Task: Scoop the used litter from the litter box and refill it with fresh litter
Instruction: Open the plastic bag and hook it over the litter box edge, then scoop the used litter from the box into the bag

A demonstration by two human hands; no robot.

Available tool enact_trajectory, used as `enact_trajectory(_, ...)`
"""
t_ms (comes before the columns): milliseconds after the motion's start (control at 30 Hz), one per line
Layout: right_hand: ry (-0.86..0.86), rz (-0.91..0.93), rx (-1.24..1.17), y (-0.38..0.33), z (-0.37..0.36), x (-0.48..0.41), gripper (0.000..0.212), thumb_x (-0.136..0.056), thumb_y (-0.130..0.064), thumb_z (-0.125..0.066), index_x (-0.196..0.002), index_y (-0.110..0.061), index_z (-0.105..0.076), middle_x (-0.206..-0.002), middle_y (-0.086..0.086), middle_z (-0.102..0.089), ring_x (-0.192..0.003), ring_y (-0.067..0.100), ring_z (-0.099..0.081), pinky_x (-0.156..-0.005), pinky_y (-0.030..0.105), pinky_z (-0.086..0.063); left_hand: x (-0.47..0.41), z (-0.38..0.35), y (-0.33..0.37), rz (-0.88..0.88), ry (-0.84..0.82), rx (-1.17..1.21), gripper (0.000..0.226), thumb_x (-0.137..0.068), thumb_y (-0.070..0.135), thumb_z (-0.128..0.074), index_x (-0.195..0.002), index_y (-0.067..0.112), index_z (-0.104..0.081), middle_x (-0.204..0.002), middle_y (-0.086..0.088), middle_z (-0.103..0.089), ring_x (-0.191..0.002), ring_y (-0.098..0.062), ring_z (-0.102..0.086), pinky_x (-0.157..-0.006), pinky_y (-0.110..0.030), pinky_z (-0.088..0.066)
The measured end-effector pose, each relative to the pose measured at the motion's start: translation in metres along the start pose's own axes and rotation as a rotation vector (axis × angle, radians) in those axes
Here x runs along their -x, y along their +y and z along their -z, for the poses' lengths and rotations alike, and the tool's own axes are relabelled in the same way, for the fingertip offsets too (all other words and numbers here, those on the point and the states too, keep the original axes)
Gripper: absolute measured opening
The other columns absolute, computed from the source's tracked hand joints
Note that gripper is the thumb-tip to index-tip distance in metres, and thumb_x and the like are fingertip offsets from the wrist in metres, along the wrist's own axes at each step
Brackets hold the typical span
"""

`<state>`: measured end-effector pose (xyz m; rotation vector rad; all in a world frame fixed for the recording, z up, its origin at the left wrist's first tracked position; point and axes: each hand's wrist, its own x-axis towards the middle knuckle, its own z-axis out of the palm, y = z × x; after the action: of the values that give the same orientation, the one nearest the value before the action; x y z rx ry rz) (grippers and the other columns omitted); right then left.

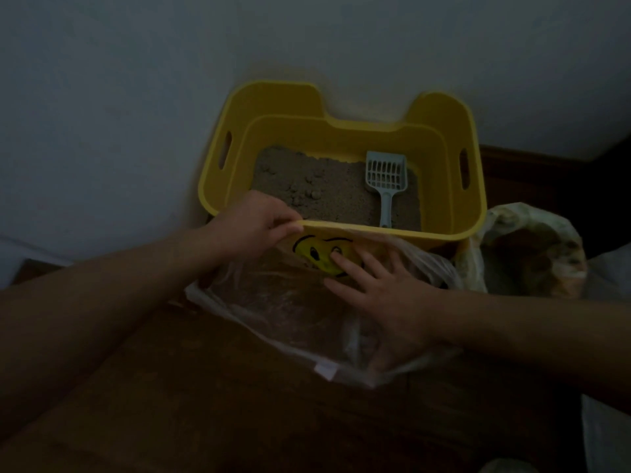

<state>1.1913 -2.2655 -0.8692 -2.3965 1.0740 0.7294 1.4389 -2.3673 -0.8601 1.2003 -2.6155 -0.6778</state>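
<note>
Our litter box point(341, 126) sits at 12 o'clock, its litter point(324, 189) unscooped. At 6, the clear bag point(273, 302): left hand point(252, 223) pinches its edge at the rim, right hand point(386, 291) lies spread flat. 1 scoop point(386, 179) rests untouched; we judge scooping and refilling remain.

No words, brands or numbers can be read. One sign is seen: a yellow smiley face point(319, 256) with black eyes and outline, just below the near rim of the yellow litter box point(280, 100). Whether it is printed on the box or on the clear plastic bag point(273, 312) cannot be told.
</note>
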Motion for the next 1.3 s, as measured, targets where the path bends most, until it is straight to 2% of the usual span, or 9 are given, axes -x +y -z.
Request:
enact_trajectory(167,0.021,0.017,-0.06,0.002,0.005,0.003,0.137,-0.056,-0.088,-0.063,-0.147,-0.04,0.028,-0.156,-0.001,0.038,-0.143,0.035,0.032,-0.109,0.066,0.015,0.0,-0.001,-0.001,0.02,-0.008,-0.001,0.023,-0.095,0.029,-0.061,-0.108,0.015,-0.075,-0.098,-0.003,-0.074,-0.085,-0.018,-0.066,-0.074,-0.042,-0.055)
enact_trajectory(400,0.176,0.098,-0.21,0.008,0.026,0.019,0.129,-0.065,-0.076,-0.069,-0.153,-0.033,0.017,-0.161,-0.013,0.025,-0.149,0.011,0.016,-0.121,0.038,-0.002,0.0,0.001,0.0,0.023,-0.031,-0.009,0.023,-0.096,0.032,-0.059,-0.103,0.018,-0.076,-0.091,0.001,-0.073,-0.079,-0.014,-0.064,-0.07,-0.041,-0.054)
enact_trajectory(567,0.378,0.101,-0.378,0.011,0.048,0.028,0.107,-0.075,-0.055,-0.075,-0.156,-0.03,-0.009,-0.161,-0.013,-0.013,-0.141,0.003,-0.024,-0.115,0.025,-0.028,-0.001,0.0,-0.003,0.046,-0.051,0.006,0.022,-0.095,0.035,-0.059,-0.104,0.023,-0.075,-0.092,0.004,-0.072,-0.08,-0.012,-0.064,-0.071,-0.04,-0.054)
enact_trajectory(667,0.532,-0.005,-0.532,0.02,0.066,0.02,0.086,-0.079,-0.042,-0.077,-0.15,-0.027,-0.03,-0.145,-0.01,-0.039,-0.123,0.004,-0.046,-0.104,0.025,-0.043,-0.003,0.0,-0.003,0.059,-0.05,0.041,0.025,-0.093,0.036,-0.059,-0.104,0.021,-0.076,-0.092,0.005,-0.073,-0.08,-0.007,-0.063,-0.071,-0.032,-0.052)
enact_trajectory(767,0.605,-0.162,-0.628,0.042,0.079,-0.001,0.065,-0.084,-0.039,-0.075,-0.141,-0.023,-0.047,-0.128,-0.007,-0.054,-0.106,0.004,-0.052,-0.093,0.025,-0.048,-0.006,0.001,-0.004,0.081,-0.059,0.085,0.024,-0.093,0.036,-0.063,-0.104,0.02,-0.077,-0.091,0.011,-0.071,-0.08,0.0,-0.061,-0.07,-0.025,-0.049)
enact_trajectory(967,0.484,-0.504,-0.617,0.105,0.07,-0.055,0.022,-0.088,-0.035,-0.069,-0.094,-0.014,-0.066,-0.092,0.004,-0.066,-0.082,0.015,-0.061,-0.069,0.034,-0.054,-0.008,-0.002,-0.013,0.078,-0.056,0.171,0.029,-0.087,0.044,-0.061,-0.097,0.023,-0.078,-0.088,0.012,-0.073,-0.082,0.003,-0.064,-0.069,-0.021,-0.05)
enact_trajectory(1033,0.393,-0.571,-0.585,0.122,0.064,-0.071,0.023,-0.088,-0.035,-0.07,-0.085,-0.013,-0.065,-0.083,0.005,-0.066,-0.075,0.015,-0.061,-0.056,0.029,-0.05,-0.009,-0.003,-0.015,0.091,-0.062,0.182,0.027,-0.09,0.046,-0.063,-0.098,0.025,-0.078,-0.088,0.014,-0.073,-0.082,0.004,-0.064,-0.07,-0.024,-0.052)
enact_trajectory(1167,0.22,-0.653,-0.42,0.139,0.057,-0.091,0.038,-0.088,-0.046,-0.067,-0.072,-0.017,-0.049,-0.074,0.001,-0.052,-0.067,0.013,-0.053,-0.046,0.024,-0.037,-0.007,-0.004,-0.019,0.093,-0.069,0.238,0.055,-0.082,0.073,-0.045,-0.099,0.03,-0.076,-0.088,0.018,-0.071,-0.081,0.004,-0.065,-0.067,-0.023,-0.052)
enact_trajectory(1300,0.183,-0.677,-0.44,0.145,0.052,-0.105,0.035,-0.087,-0.043,-0.07,-0.076,-0.015,-0.052,-0.077,0.002,-0.053,-0.072,0.016,-0.055,-0.046,0.023,-0.038,-0.005,-0.006,-0.021,0.086,-0.05,0.21,0.037,-0.088,0.058,-0.055,-0.102,0.031,-0.076,-0.09,0.018,-0.071,-0.081,0.004,-0.064,-0.068,-0.023,-0.053)
